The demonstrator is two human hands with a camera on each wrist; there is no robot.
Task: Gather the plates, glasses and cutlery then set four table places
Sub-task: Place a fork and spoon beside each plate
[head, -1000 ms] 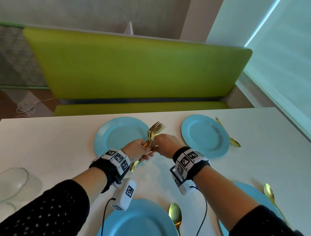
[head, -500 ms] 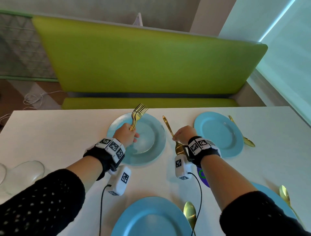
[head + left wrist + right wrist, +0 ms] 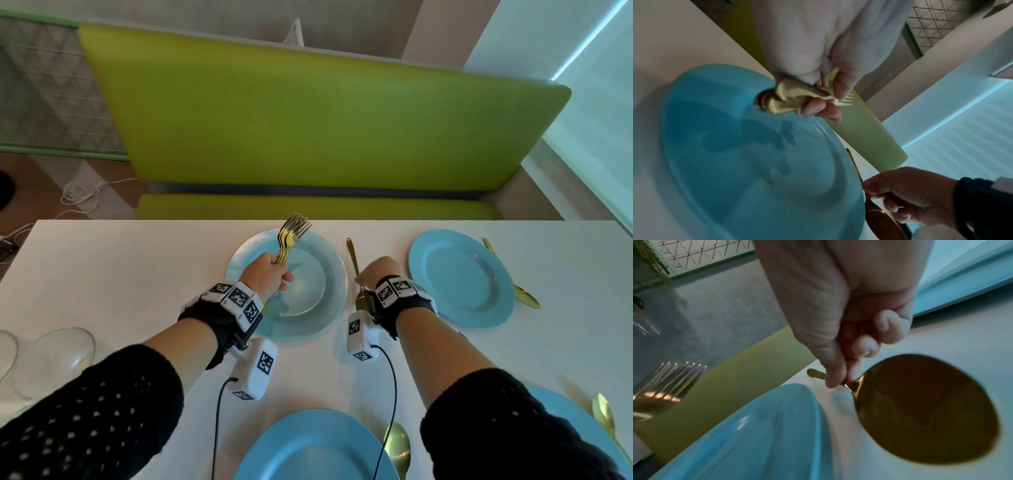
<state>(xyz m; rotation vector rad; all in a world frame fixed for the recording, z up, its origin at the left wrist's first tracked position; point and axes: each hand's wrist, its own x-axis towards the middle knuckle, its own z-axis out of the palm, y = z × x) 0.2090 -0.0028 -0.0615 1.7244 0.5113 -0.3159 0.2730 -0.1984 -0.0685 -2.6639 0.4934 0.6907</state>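
left hand (image 3: pixel 828 53) grips gold fork handles (image 3: pixel 789 99) above blue plate (image 3: pixel 748 162); right hand (image 3: pixel 914 194) pinches a spoon (image 3: pixel 877 217) beside plate rim.

A: From where is the scene lit?

B: Cool daylight is admitted from the window (image 3: pixel 596 102) on the right; the table (image 3: pixel 102 274) is evenly bright, and soft shadows are cast leftward across the far-left plate (image 3: pixel 329 270).

A: Is glare seen?

B: Highlights are caught on the forks (image 3: pixel 291 233), and a pale sheen lies on that plate.

A: And the sharpness?

B: The head view is sharp, though straight edges are bowed toward the corners. The wrist views are dimmer, bluish and soft; the spoon (image 3: pixel 920 410) is rendered dark and blurred.
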